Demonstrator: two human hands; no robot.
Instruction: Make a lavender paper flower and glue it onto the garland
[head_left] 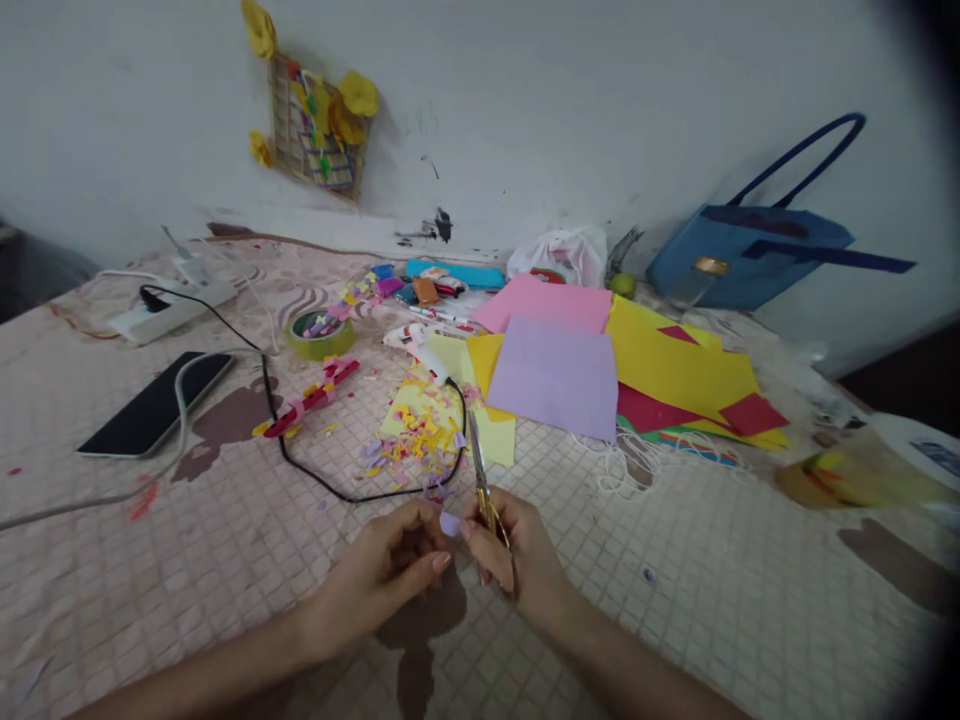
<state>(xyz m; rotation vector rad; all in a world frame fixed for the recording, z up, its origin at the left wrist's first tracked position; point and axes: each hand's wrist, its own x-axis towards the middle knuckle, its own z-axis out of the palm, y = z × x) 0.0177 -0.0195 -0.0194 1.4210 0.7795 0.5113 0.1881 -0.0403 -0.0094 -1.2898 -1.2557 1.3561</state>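
Observation:
Scissors with gold handles are in my right hand, their blades pointing up and away. The thumb and a finger of that hand also pinch a small lilac paper piece. Close on the left is my left hand, its thumb and fingers apart and curled beside the piece; nothing shows clearly between them. Just beyond both hands, small yellow, pink and lilac paper scraps lie on pale yellow paper. A lilac sheet rests on other coloured sheets farther back.
A black cable loops near the scraps from a white glue gun. Leftward are a tape roll, a red decorated strip and a phone. White string and a plastic container lie right.

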